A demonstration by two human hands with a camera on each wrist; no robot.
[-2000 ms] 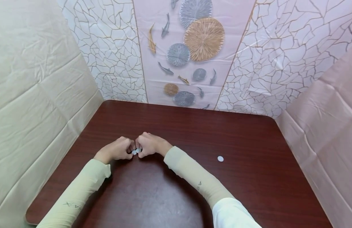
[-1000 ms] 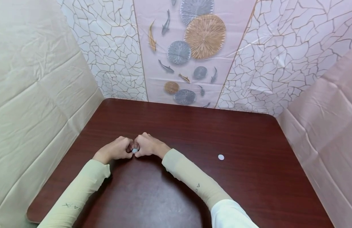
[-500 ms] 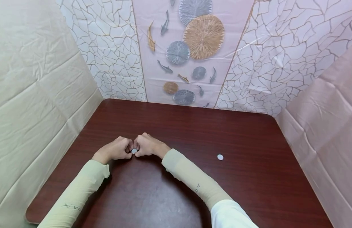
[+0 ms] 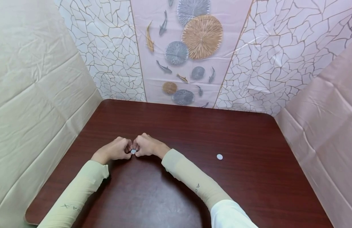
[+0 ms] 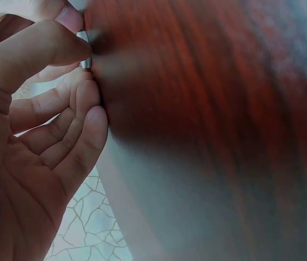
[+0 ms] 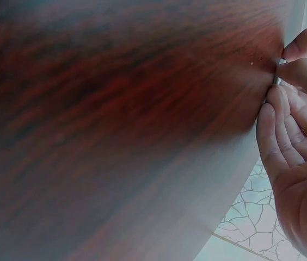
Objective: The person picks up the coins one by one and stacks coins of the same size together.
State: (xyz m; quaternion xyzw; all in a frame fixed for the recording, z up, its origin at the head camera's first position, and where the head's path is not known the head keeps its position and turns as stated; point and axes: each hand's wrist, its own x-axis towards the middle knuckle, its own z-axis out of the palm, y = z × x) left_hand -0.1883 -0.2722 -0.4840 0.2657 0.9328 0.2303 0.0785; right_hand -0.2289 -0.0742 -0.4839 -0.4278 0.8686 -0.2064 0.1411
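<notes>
Left of the middle of the table, my two hands meet fingertip to fingertip around a small white disc (image 4: 133,151). My left hand (image 4: 116,149) pinches it from the left between thumb and fingers. From the other side the right hand (image 4: 147,145) does the same. Seen edge-on in the left wrist view, the disc (image 5: 85,53) is a thin silvery rim low over the wood, partly covered by the thumb. In the right wrist view, only a sliver of the disc (image 6: 277,76) shows beside the thumb. Just one disc face is visible between the hands.
Another white disc (image 4: 219,156) lies flat on the dark red-brown table (image 4: 176,190), well to the right of the hands. A patterned cloth (image 4: 107,47) hangs behind the table's far edge, with plain cloths at both sides.
Two discs showed side by side between the hands; the right hand moved its disc left onto the left hand's, and now one shows. Since then the hands have hardly moved.
</notes>
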